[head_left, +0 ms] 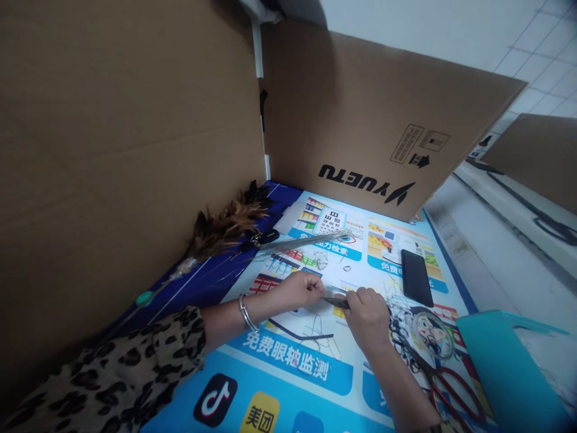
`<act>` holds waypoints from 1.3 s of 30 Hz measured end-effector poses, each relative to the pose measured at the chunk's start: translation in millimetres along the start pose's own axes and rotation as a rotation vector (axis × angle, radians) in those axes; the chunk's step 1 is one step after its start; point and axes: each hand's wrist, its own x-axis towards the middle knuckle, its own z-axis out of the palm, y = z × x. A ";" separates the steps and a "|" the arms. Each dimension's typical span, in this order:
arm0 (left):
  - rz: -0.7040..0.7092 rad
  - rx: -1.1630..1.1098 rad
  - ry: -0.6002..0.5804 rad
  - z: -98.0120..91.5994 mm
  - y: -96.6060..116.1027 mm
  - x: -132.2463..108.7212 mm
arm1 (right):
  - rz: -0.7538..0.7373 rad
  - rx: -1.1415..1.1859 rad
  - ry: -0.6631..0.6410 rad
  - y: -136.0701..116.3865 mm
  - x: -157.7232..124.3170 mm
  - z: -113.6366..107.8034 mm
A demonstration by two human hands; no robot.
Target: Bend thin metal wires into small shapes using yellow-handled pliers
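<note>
My left hand point(300, 291) is closed in a pinch on something small and thin near the middle of the printed blue table cover point(279, 385); I cannot make out what it is. A silver bangle sits on that wrist. My right hand point(367, 316) is curled round a dark, narrow tool point(336, 302) whose tip points left and meets my left fingertips. Thin loose wires point(318, 334) lie on the cover just below both hands.
A feather duster point(225, 225) lies at the left by a bundle of thin metal rods point(302, 242). A black phone point(416, 277) rests to the right. Red-handled scissors point(455, 385) and a teal board point(505, 367) are at the right. Cardboard walls point(360, 114) enclose the back and left.
</note>
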 end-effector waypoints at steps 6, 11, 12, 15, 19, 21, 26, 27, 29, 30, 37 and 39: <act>-0.035 -0.012 0.042 -0.4 0.1 0.9 | 0.009 -0.018 0.000 0.1 1.8 -2.0; -0.050 -0.003 0.065 1.2 7.0 -1.8 | -0.003 -0.006 0.017 -3.0 2.6 -3.2; -0.052 -0.006 0.063 1.4 8.4 -2.5 | -0.006 -0.004 0.019 -3.5 2.6 -3.4; -0.079 -0.031 0.043 1.8 9.8 -3.5 | -0.015 0.003 0.019 -4.0 2.6 -4.0; -0.125 -0.093 0.037 2.2 5.8 -2.8 | -0.007 0.022 0.034 -2.5 2.3 -3.4; -0.144 -0.116 0.036 2.1 3.1 -1.9 | 0.001 0.019 0.036 -1.6 1.9 -2.7; -0.157 -0.134 0.038 2.4 1.9 -1.2 | -0.010 -0.004 0.006 -2.3 1.5 -3.4; -0.154 -0.132 0.040 2.6 2.7 -1.5 | -0.015 -0.005 0.006 -2.8 1.6 -3.9; -0.141 -0.127 0.040 2.8 4.6 -2.4 | -0.022 -0.001 0.013 -3.4 1.9 -5.0; -0.135 -0.124 0.039 2.8 5.4 -2.8 | -0.023 0.001 0.019 -3.5 2.1 -5.5; -0.154 -0.117 0.016 3.1 6.2 -2.5 | -0.030 0.000 0.029 -3.7 2.5 -5.3; -0.147 -0.128 0.015 3.4 5.5 -2.3 | -0.033 0.000 0.025 -4.1 2.1 -4.6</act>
